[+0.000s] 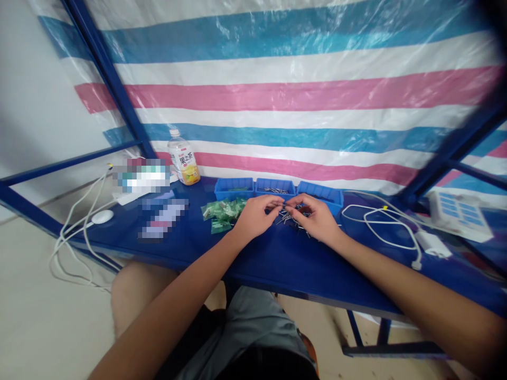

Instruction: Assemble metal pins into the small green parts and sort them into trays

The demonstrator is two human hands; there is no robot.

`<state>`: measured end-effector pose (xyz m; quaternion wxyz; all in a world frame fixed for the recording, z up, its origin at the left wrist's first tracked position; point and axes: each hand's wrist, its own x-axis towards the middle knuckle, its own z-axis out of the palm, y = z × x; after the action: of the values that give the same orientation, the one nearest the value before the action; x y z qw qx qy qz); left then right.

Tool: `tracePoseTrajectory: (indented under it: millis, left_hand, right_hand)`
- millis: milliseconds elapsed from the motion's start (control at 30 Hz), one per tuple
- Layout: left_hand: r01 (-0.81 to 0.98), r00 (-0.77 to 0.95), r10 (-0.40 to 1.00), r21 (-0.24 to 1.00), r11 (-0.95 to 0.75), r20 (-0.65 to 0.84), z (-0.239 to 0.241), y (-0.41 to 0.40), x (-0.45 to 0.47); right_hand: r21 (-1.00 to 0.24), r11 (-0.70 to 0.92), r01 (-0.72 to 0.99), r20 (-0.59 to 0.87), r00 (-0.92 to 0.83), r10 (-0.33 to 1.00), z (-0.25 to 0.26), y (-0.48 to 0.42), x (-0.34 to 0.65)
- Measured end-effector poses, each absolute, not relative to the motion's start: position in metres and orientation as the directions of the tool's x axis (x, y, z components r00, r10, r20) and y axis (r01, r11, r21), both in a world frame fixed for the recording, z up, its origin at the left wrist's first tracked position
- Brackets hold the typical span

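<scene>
My left hand (255, 214) and my right hand (315, 216) meet over the blue table (277, 258), fingertips pinched together above a small heap of metal pins (291, 217). What the fingers pinch is too small to make out. A pile of small green parts (223, 211) lies just left of my left hand. Three blue trays (277, 187) stand in a row behind the hands; the middle one holds more metal pins.
A bottle of yellow drink (182, 158) stands at the back left. White cables and a round puck (102, 216) lie on the left; another white cable with a plug (390, 227) and a white power strip (459, 214) lie on the right. Blue frame posts flank the table.
</scene>
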<state>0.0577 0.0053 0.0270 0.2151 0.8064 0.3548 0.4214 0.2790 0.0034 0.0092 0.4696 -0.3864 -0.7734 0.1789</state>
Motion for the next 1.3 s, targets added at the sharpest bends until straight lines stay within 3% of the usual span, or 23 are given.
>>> tracePoseTrajectory:
  millis: [300,533,767,1033,1300]
  left_hand:
    - [0.418,0.457,0.769,0.655,-0.63,0.448,0.022,0.007,0.057]
    - [0.501,0.42,0.793,0.616,-0.608,0.441,0.025,0.006,0.057]
    - [0.479,0.358,0.78,0.616,-0.626,0.514,0.033,0.003,0.056]
    - [0.438,0.398,0.753,0.613,-0.657,0.524,0.031,0.002,0.059]
    - [0.42,0.408,0.7,0.56,-0.714,0.586,0.024,0.006,0.058]
  right_hand:
    - [-0.759,0.562,0.329,0.503,-0.252,0.827,0.002,0.009,0.279]
    - [-0.657,0.628,0.417,0.556,-0.294,0.777,0.011,0.003,0.278]
    - [-0.625,0.622,0.472,0.525,-0.336,0.782,0.009,0.003,0.278]
    - [-0.59,0.646,0.484,0.515,-0.392,0.763,0.008,0.0,0.276]
    - [-0.666,0.602,0.44,0.49,-0.35,0.798,0.007,0.002,0.277]
